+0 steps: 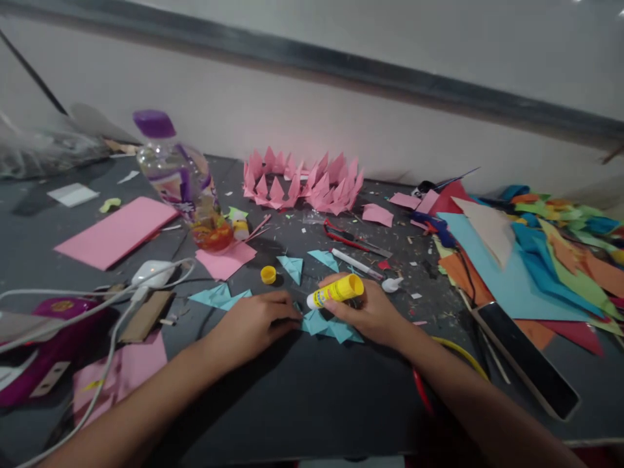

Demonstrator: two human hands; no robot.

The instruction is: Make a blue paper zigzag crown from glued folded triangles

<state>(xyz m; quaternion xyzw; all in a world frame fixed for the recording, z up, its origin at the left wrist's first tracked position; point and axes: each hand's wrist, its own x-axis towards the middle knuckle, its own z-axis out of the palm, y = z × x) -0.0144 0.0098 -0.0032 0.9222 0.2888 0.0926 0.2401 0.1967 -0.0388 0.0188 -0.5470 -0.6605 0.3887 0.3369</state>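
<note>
"Glue stick point(336, 292): where?"
"Clasped in right hand point(373, 313), over folded blue paper point(319, 323), long axis running left to right."
"And left hand point(266, 320)?"
"At paper's left end; grip hidden, cannot tell."

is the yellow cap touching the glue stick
Apart. The head view shows it: the yellow cap lies on the table, while the right hand holds the glue stick farther right, a clear gap between them.
</note>
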